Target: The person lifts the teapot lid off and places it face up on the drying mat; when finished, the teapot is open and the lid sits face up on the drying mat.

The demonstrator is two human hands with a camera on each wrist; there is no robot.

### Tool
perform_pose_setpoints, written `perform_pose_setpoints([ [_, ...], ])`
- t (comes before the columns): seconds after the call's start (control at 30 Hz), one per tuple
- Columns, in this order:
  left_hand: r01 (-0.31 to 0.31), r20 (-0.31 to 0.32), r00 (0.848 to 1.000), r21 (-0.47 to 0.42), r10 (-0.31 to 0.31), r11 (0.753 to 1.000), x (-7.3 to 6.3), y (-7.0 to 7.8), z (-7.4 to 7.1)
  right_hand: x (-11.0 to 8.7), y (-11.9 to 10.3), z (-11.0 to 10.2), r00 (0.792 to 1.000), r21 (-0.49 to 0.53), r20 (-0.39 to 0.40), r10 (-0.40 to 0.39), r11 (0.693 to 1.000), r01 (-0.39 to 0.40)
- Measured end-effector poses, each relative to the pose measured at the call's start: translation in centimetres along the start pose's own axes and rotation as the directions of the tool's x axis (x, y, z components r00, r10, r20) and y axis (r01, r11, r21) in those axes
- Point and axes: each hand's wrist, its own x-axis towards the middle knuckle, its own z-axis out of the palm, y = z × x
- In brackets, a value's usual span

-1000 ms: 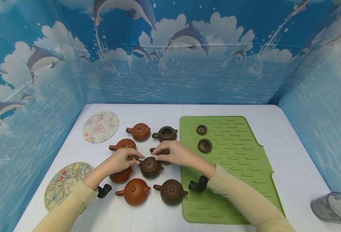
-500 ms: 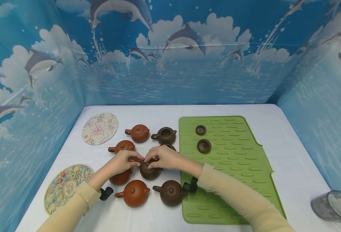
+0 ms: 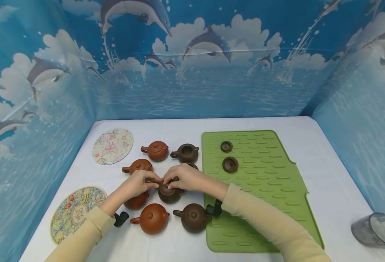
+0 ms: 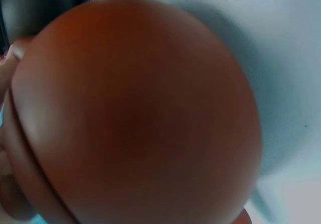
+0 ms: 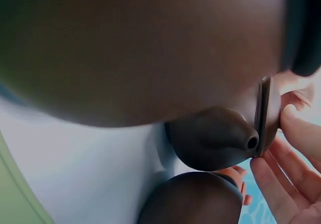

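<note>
In the head view, a dark brown teapot (image 3: 170, 197) stands in the middle of the group, partly hidden by both hands. The left hand (image 3: 139, 183) pinches it at its handle side, thumb and fingers close together. My right hand (image 3: 186, 177) holds its lid (image 5: 272, 111); the right wrist view shows fingers at the lid's edge and top, with the lid seated on the body above the spout. A reddish-brown teapot (image 4: 135, 113) fills the left wrist view, just below the left hand. Another dark open teapot is mostly hidden behind the right hand.
More red-brown teapots (image 3: 152, 219) stand at left, and dark ones (image 3: 193, 218) nearby, including a lidless teapot (image 3: 186, 153). Two dark lids (image 3: 230, 165) lie on the green mat (image 3: 261, 203). Two round mats (image 3: 112, 146) lie far left; a grey cup (image 3: 365, 231) is at right.
The right hand has come down and left from beside the dark teapot onto its lid, uncovering part of the open teapot behind. The left hand has stayed at the handle.
</note>
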Motion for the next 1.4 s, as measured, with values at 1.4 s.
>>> perform_pose_setpoints([
  [1.4, 0.003, -0.026, 1.000, 0.029, -0.002, 1.000, 0.0, 0.0, 0.3, -15.5, 7.3, -1.9, 0.892, 0.988, 0.083, 0.443, 0.079, -0.132],
])
